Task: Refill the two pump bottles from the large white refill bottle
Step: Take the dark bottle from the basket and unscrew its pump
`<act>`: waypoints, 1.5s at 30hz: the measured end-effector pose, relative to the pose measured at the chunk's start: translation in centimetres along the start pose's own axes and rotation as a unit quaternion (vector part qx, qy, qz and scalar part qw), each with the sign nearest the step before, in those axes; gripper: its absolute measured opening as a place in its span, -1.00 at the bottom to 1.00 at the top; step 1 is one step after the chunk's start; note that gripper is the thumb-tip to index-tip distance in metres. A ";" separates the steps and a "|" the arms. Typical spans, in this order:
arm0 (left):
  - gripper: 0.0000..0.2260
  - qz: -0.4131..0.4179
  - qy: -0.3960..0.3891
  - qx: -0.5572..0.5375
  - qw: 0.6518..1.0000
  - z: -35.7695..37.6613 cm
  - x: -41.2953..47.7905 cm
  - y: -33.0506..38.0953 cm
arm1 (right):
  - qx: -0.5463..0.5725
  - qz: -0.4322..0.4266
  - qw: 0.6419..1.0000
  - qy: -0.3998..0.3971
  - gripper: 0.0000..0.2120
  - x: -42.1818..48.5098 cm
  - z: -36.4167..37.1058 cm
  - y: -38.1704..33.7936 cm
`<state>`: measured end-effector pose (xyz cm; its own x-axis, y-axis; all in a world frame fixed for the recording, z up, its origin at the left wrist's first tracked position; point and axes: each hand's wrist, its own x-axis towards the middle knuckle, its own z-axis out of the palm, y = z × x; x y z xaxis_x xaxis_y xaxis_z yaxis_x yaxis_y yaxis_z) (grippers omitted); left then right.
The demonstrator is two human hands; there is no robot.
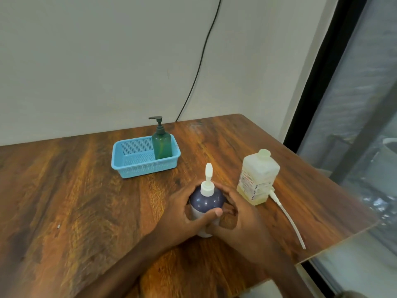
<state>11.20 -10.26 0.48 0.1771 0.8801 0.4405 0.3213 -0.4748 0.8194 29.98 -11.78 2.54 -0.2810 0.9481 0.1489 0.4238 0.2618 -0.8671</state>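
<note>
A dark blue pump bottle (206, 201) with a white pump head stands on the wooden table (86, 190), held from both sides. My left hand (184, 214) wraps around its left side with the thumb across the front. My right hand (240, 218) curls around its right side. The large white refill bottle (256, 179) stands uncapped just to the right of my hands. A green pump bottle (161, 145) with a dark pump stands upright in the right end of a blue basket (137, 166).
A white pump tube (287, 220) lies on the table beside the refill bottle, reaching toward the right edge. A black cable (199, 61) hangs down the wall behind the table. The table's right edge borders a window.
</note>
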 end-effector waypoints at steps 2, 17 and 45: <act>-0.41 0.014 0.002 0.017 1.000 -0.8 0.2 -0.3 | 0.005 0.004 1.000 -0.023 -0.33 0.0 -1.5 -0.2; -0.35 0.036 0.050 -0.003 0.998 -0.8 -0.4 -0.9 | 0.007 -0.068 0.973 0.222 -0.67 2.8 3.3 -3.7; -0.22 -0.038 0.010 -0.063 0.997 -0.9 -0.9 -2.6 | 0.182 -0.059 0.980 0.058 -0.46 1.8 1.7 -3.0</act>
<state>9.41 -9.77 -1.72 0.1379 0.9143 0.3808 0.2135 -0.4029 0.8900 26.77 -11.16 4.61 -0.2015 0.9345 0.2933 0.0533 0.3095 -0.9494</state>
